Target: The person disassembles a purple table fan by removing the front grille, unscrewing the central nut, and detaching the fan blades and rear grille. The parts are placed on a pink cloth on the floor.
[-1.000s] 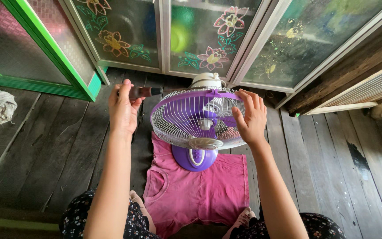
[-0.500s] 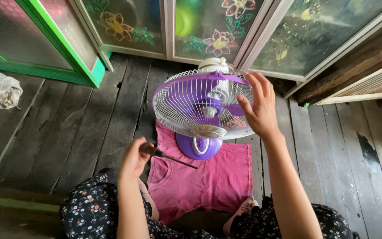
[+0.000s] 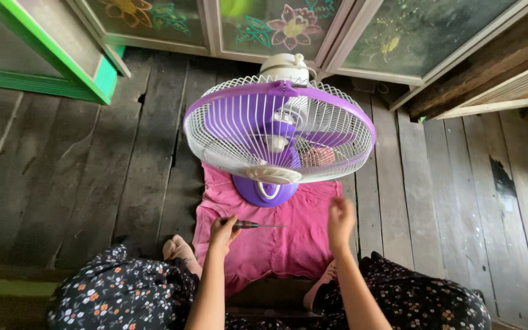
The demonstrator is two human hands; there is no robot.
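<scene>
Directly beyond both hands stands a purple-and-white wire-caged table fan (image 3: 279, 131) on a pink cloth (image 3: 282, 244). Left hand (image 3: 223, 232) pinches a thin screwdriver (image 3: 258, 225); right hand (image 3: 341, 221) loosely curled, empty.

The fan (image 3: 279, 131) stands at twelve o'clock, its wide grille overhanging the pink shirt (image 3: 276, 241) and blocking any straight reach ahead. Behind it the glass cabinet doors (image 3: 276, 24) close off the far side. Bare floor planks (image 3: 93, 159) lie open at nine to ten o'clock and again at two to three o'clock. Low room remains between grille and shirt.
</scene>
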